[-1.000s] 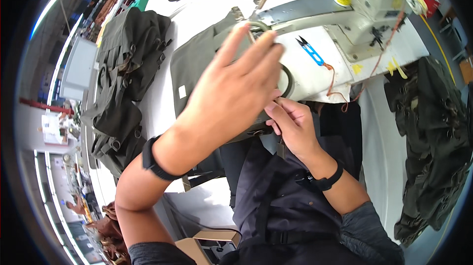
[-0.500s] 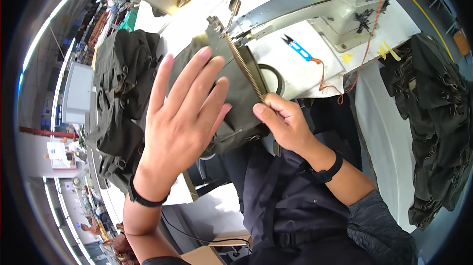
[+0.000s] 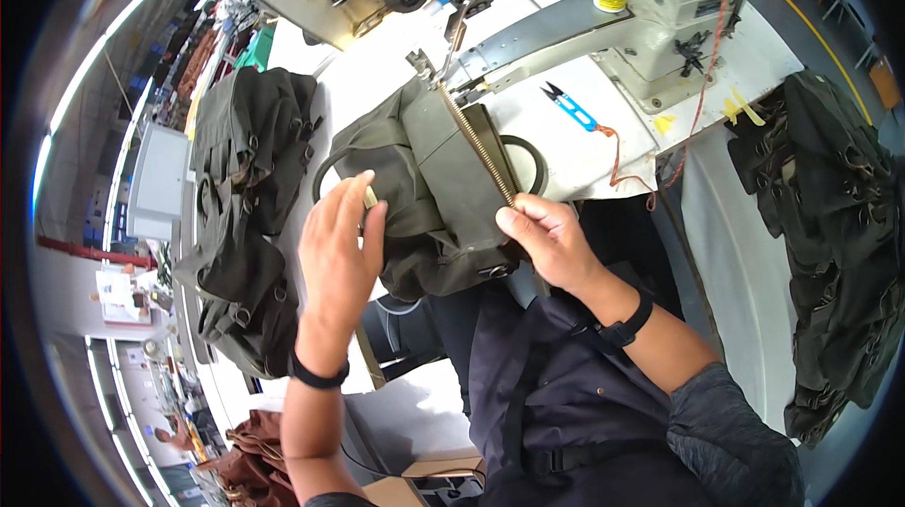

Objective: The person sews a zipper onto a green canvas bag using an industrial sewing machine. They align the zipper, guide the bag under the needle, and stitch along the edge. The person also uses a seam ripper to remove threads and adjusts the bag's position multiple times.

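A dark olive fabric bag (image 3: 438,168) lies on the white table under the sewing machine, its rounded handles sticking out at both sides. Along its right part runs a brass-toothed zipper (image 3: 479,141), its far end near the machine's needle area. My right hand (image 3: 551,238) pinches the near end of this zipper between thumb and fingers. Beside the bag's left side, my left hand (image 3: 337,248) is raised with fingers together and thumb near them. A small pale-yellow piece (image 3: 370,197) shows between its thumb and fingers; its kind cannot be made out.
The sewing machine (image 3: 650,55) stands at the far side. Blue-handled thread snips (image 3: 573,109) on an orange cord lie right of the bag. More olive bags are piled at the left (image 3: 247,158) and hang at the right (image 3: 830,224). Brown fabric (image 3: 259,460) lies lower left.
My left hand has come down and left, off the bag's middle, and its spread fingers have drawn together. More of the bag shows. My right hand keeps its pinch on the zipper.
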`<action>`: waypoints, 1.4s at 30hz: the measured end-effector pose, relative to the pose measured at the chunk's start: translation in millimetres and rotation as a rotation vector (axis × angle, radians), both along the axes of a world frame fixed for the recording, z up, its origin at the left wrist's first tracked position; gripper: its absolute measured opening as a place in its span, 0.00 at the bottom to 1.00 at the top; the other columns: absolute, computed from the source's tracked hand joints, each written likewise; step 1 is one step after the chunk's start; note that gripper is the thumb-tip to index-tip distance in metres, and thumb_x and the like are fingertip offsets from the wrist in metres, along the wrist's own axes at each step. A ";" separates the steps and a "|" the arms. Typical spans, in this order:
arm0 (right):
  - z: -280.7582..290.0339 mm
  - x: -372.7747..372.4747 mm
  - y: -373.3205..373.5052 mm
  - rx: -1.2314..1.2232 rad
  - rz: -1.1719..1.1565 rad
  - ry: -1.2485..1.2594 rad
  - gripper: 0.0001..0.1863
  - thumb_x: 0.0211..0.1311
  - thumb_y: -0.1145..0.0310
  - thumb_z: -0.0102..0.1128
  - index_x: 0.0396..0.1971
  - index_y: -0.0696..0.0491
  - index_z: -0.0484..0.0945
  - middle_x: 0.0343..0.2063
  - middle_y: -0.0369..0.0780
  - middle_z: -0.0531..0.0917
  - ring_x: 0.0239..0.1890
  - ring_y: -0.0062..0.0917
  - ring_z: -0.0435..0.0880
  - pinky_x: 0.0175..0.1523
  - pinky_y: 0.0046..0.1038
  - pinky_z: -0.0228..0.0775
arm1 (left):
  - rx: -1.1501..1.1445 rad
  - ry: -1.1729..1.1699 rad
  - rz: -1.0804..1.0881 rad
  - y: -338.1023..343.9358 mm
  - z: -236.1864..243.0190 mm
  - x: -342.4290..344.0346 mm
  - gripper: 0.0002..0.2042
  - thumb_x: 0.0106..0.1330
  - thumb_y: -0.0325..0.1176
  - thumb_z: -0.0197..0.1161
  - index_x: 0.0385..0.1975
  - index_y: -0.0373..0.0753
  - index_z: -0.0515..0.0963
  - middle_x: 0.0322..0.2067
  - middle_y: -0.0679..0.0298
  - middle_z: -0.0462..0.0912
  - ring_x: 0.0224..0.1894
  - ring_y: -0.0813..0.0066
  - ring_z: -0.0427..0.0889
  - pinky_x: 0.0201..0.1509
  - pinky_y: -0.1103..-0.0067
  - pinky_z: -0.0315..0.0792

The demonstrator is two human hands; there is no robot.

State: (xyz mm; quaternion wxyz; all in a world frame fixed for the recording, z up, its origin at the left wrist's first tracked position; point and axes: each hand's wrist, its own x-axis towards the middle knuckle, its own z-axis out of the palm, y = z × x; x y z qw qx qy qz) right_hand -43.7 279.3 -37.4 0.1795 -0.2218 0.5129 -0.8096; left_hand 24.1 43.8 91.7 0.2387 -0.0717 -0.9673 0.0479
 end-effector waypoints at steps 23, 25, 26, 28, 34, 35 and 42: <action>31.0 18.3 -4.3 -0.249 0.043 -0.218 0.13 0.81 0.67 0.60 0.33 0.56 0.78 0.26 0.26 0.73 0.28 0.07 0.65 0.32 0.17 0.57 | 0.122 -0.145 0.112 86.0 -7.7 -10.6 0.43 0.71 0.74 0.45 0.69 0.41 0.77 0.65 0.52 0.78 0.71 0.54 0.72 0.82 0.52 0.34; 33.3 14.9 -5.0 -0.219 0.043 -0.194 0.13 0.81 0.67 0.60 0.32 0.56 0.78 0.26 0.26 0.73 0.28 0.07 0.64 0.32 0.17 0.57 | 0.115 -0.128 0.112 82.2 -9.0 -15.4 0.44 0.70 0.75 0.45 0.69 0.41 0.77 0.65 0.53 0.78 0.71 0.54 0.72 0.82 0.51 0.33; 32.2 14.2 -5.5 -0.218 0.046 -0.193 0.13 0.81 0.67 0.60 0.32 0.56 0.78 0.26 0.26 0.73 0.28 0.07 0.64 0.31 0.17 0.57 | 0.122 -0.127 0.118 82.0 -9.1 -16.2 0.44 0.71 0.75 0.45 0.69 0.41 0.77 0.65 0.53 0.79 0.71 0.54 0.72 0.83 0.51 0.32; 30.6 14.7 -4.4 -0.216 0.039 -0.191 0.13 0.81 0.67 0.61 0.32 0.56 0.78 0.26 0.26 0.72 0.28 0.07 0.63 0.31 0.17 0.56 | 0.137 -0.129 0.118 83.7 -7.4 -17.8 0.44 0.71 0.75 0.45 0.69 0.41 0.77 0.65 0.54 0.79 0.72 0.54 0.71 0.83 0.51 0.30; 31.4 1.1 -11.1 -0.229 0.016 -0.199 0.15 0.80 0.67 0.61 0.29 0.56 0.76 0.25 0.26 0.71 0.28 0.07 0.61 0.31 0.18 0.53 | 0.142 -0.141 0.122 79.1 -7.0 -30.7 0.43 0.70 0.74 0.50 0.70 0.42 0.76 0.67 0.57 0.77 0.74 0.56 0.69 0.82 0.49 0.25; 31.2 0.0 -10.8 -0.229 0.023 -0.199 0.15 0.80 0.67 0.61 0.28 0.55 0.76 0.25 0.26 0.71 0.28 0.07 0.61 0.31 0.18 0.53 | 0.149 -0.143 0.125 78.7 -7.7 -31.5 0.43 0.70 0.73 0.51 0.70 0.42 0.76 0.67 0.57 0.77 0.74 0.56 0.69 0.82 0.49 0.24; 35.4 -4.0 -14.4 -0.207 0.023 -0.201 0.17 0.80 0.67 0.61 0.26 0.54 0.73 0.24 0.25 0.68 0.28 0.07 0.60 0.31 0.18 0.52 | 0.161 -0.146 0.117 76.3 -4.0 -34.4 0.41 0.70 0.71 0.55 0.69 0.42 0.76 0.67 0.56 0.77 0.74 0.55 0.68 0.82 0.48 0.25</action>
